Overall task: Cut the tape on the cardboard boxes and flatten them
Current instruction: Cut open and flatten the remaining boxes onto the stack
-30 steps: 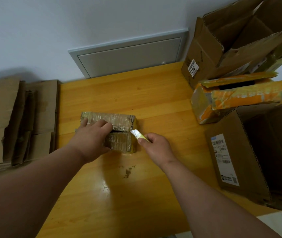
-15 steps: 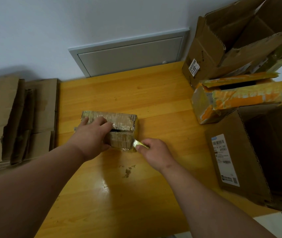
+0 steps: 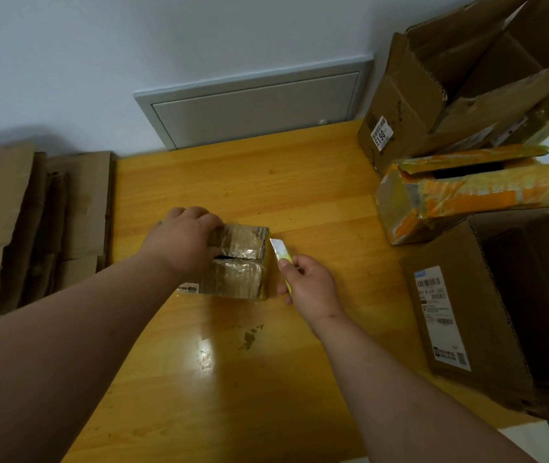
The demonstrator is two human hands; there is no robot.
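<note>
A small cardboard box point(image 3: 236, 262) wrapped in shiny clear tape lies in the middle of the yellow wooden table point(image 3: 266, 182). A dark slit runs along the seam of its top. My left hand point(image 3: 184, 242) rests on the box's left part, its fingers curled over the top. My right hand point(image 3: 306, 282) grips a yellow utility knife point(image 3: 280, 253) just beyond the box's right end, blade pointing up and away. The blade tip stands beside the box's upper right corner.
Flattened cardboard sheets point(image 3: 32, 222) are stacked at the left. At the right stand an open brown box point(image 3: 460, 81), an orange-taped box point(image 3: 467, 195) and a large open box with a shipping label point(image 3: 500, 312). A grey wall hatch point(image 3: 253, 101) sits behind the table.
My right hand drew the knife down the box's right end, then lifted it back up beside the upper right corner. My left hand shifted a little farther over the top.
</note>
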